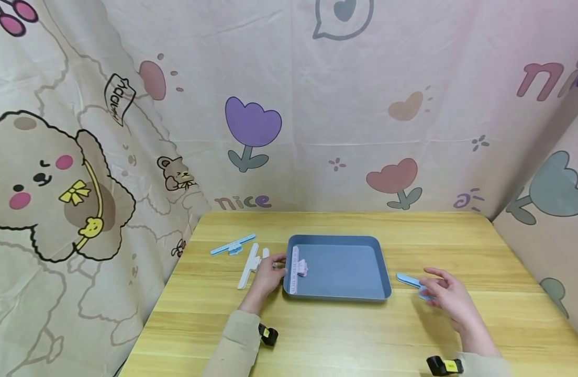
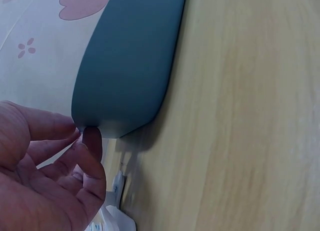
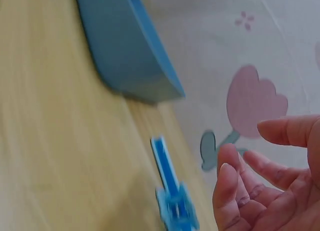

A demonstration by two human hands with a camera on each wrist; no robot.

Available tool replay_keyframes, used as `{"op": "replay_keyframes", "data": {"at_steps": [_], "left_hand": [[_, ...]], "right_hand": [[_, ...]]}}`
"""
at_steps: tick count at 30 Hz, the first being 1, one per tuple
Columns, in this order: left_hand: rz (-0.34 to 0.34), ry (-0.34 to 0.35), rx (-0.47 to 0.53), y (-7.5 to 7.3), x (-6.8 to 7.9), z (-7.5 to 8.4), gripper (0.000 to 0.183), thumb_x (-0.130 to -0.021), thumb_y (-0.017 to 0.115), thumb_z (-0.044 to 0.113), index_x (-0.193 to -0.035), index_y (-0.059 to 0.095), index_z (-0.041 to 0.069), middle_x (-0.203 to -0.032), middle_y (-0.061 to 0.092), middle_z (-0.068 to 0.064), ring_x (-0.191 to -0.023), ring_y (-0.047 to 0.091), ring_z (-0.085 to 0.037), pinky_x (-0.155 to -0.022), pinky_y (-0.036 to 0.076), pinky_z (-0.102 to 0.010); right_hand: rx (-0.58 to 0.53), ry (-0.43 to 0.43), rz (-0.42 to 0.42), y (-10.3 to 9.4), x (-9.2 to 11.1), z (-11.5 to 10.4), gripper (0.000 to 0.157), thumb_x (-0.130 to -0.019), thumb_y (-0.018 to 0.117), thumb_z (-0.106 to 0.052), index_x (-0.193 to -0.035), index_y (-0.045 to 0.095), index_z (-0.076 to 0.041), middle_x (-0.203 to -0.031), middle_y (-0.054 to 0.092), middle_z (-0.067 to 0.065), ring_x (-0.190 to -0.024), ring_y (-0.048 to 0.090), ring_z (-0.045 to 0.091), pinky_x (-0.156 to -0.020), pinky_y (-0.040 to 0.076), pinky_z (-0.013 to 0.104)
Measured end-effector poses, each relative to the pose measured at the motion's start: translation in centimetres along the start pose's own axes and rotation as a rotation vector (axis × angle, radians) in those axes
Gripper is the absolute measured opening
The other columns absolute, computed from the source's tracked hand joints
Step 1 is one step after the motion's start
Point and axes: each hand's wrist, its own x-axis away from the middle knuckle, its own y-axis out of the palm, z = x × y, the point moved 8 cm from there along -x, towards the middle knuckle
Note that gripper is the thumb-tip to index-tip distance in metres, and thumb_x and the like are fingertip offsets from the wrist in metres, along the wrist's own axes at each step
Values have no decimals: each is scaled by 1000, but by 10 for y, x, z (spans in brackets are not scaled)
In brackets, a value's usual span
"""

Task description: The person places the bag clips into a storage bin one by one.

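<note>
A blue-grey rectangular tray (image 1: 338, 267) lies on the table, with a pale pink bag clip (image 1: 295, 269) set lengthwise along its left inner side. My left hand (image 1: 266, 278) pinches the tray's left rim between thumb and fingers; the left wrist view shows the fingertips at the tray wall (image 2: 127, 66). To the right of the tray, my right hand (image 1: 451, 299) hovers with loosely bent fingers, thumb apart, holding nothing. Below and partly behind it lies a blue bag clip (image 1: 408, 280), also seen in the right wrist view beside the fingers.
Left of the tray lie a blue ruler-marked clip (image 1: 233, 245) and a white clip (image 1: 248, 267). Another white piece (image 1: 266, 253) shows partly behind my left hand. A printed curtain (image 1: 317, 173) hangs along the back and sides of the wooden table (image 1: 336, 335).
</note>
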Motion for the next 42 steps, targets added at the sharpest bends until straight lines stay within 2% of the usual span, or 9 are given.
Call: {"op": "replay_keyframes", "data": {"at_steps": [6,12,22,29,37,42], "left_hand": [[-3,-8,3,0,0,0,41,-89,60,-9,-130,59,-4,-119,61,-17,-81,60,-18,-72,53,-32],[-8,-18,11,1,0,-1,42,-89,60,-9,-130,59,-4,-119,60,-16,-80,59,-18,-71,52,-31],[-2,-13,12,0,1,-2,42,-88,60,-8,-130,59,-4,-118,61,-16,-76,57,-17,-65,50,-28],[-3,-6,9,0,1,0,41,-88,60,-9,-129,59,-4,-118,61,-16,-74,56,-16,-65,50,-30],[-10,-16,17,0,1,-1,41,-89,59,-9,-130,59,-3,-119,60,-17,-75,56,-17,-67,50,-30],[-9,-21,25,0,2,-2,42,-89,59,-9,-130,59,-3,-119,60,-17,-76,56,-18,-67,50,-30]], "right_hand": [[-41,63,28,-19,10,20,57,-98,60,-17,-142,32,6,-97,65,1,-81,66,16,-68,56,33],[-109,116,42,-29,16,37,51,-99,59,-16,-139,35,5,-94,66,0,-79,66,16,-67,57,32],[-86,208,-10,-24,15,50,66,-100,56,-17,-149,20,7,-92,68,1,-74,65,15,-68,57,31],[-161,208,-26,-19,8,53,63,-101,55,-17,-146,23,12,-91,70,-1,-73,66,13,-68,57,32],[-156,207,54,-24,0,51,55,-101,54,-15,-142,34,15,-90,68,-2,-76,65,12,-69,57,30],[-160,211,144,-31,-3,49,46,-99,56,-12,-135,45,14,-85,69,-3,-73,65,11,-66,57,29]]}}
